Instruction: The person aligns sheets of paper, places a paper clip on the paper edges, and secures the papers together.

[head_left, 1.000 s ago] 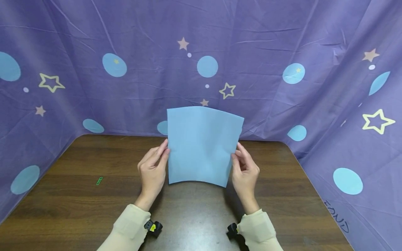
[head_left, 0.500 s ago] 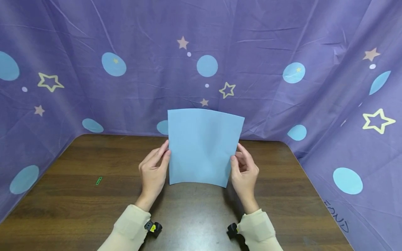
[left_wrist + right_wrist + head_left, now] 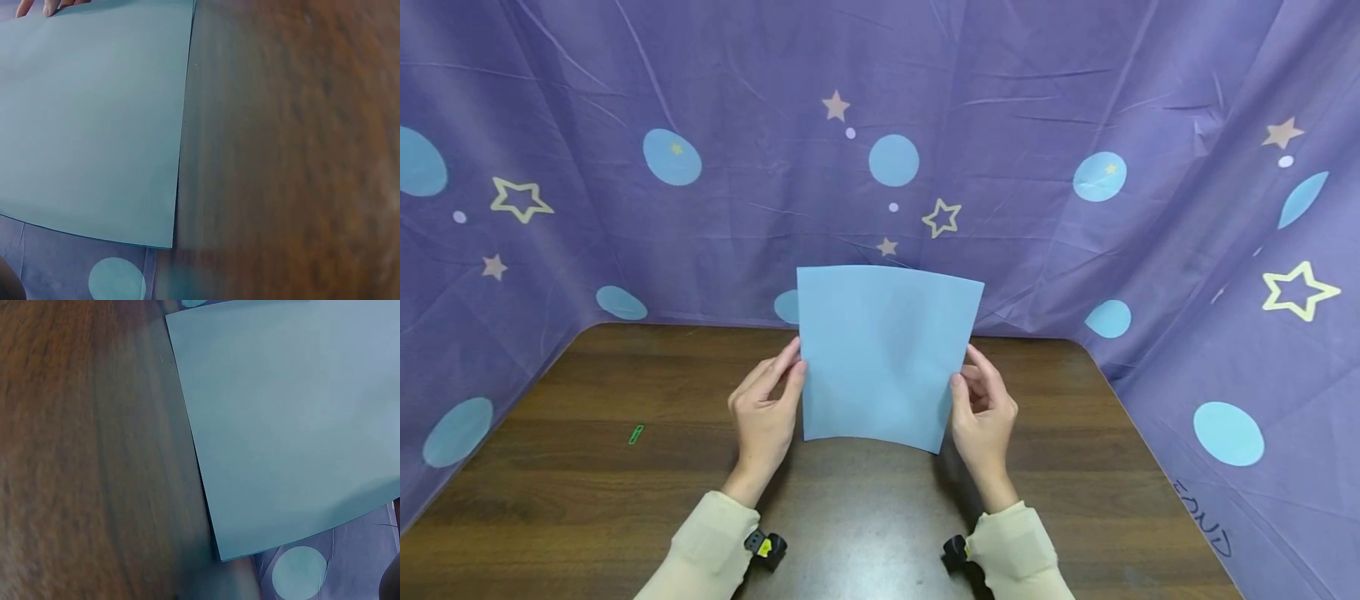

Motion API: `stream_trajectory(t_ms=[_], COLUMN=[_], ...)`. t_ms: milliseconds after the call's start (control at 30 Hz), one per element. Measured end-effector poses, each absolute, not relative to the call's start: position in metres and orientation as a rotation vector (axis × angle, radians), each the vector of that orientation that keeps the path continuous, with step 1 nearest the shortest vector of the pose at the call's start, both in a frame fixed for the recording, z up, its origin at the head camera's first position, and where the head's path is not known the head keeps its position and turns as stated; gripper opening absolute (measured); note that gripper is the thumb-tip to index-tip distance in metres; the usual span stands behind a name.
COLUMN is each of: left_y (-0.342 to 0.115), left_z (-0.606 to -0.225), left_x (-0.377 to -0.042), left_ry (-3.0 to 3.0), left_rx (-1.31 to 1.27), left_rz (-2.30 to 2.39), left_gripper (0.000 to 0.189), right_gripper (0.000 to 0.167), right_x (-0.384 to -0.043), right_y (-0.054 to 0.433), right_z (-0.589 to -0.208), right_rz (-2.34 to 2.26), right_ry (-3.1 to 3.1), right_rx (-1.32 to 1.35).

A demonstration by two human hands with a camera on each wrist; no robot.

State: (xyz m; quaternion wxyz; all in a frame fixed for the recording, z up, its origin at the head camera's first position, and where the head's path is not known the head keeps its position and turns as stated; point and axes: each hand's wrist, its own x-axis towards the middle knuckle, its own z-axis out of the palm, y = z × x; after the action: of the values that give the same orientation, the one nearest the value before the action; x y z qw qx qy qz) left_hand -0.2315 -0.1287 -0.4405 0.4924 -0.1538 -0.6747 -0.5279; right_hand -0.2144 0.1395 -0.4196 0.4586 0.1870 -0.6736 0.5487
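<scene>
Cream sleeves (image 3: 715, 537) with soft fabric cuffs lie nearest, a small black camera (image 3: 769, 548) at the left wrist. Ahead of them, the left hand (image 3: 763, 417) and right hand (image 3: 987, 421) each pinch one side edge of a smooth, matt blue paper (image 3: 880, 358) between thumb and fingers. It seems to be held up off the table (image 3: 1097, 500), tilted and gently bowed, roughly square. Lifting and spreading it look done; no fold or cut shows, so any shaping would be left. Well apart to the left, a thin green clip (image 3: 636, 434) lies untouched on the dark wood grain. Behind hangs a creased purple curtain (image 3: 1000, 100).
</scene>
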Motion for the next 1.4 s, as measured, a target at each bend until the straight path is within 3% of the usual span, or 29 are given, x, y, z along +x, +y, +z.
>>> stream_trajectory(t_ms=[267,600,1067,1400], left_y=[-0.126,-0.119,-0.124,-0.125], left_z=[-0.437,-0.411,-0.424,-0.422], left_x=[-0.23,-0.216,-0.227,-0.224], left_ry=[-1.619,-1.592,-1.582,-1.549], left_rx=[-0.356,-0.373,-0.369,-0.365], left_rz=[-1.326,-1.334,-1.361,-1.384], left_gripper=[0.037,0.035,0.039,0.034], right_gripper=[0.046,0.046,0.047,0.045], right_x=[-0.231,-0.231,-0.232,-0.215], right_y=[0.148,0.149,0.152,0.141], right_z=[-0.443,-0.445,-0.449,-0.424], right_rz=[1.336,1.378,1.362,1.357], right_ry=[-1.666,-1.644,-1.649,-1.656], right_rx=[0.466,0.497,0.477,0.473])
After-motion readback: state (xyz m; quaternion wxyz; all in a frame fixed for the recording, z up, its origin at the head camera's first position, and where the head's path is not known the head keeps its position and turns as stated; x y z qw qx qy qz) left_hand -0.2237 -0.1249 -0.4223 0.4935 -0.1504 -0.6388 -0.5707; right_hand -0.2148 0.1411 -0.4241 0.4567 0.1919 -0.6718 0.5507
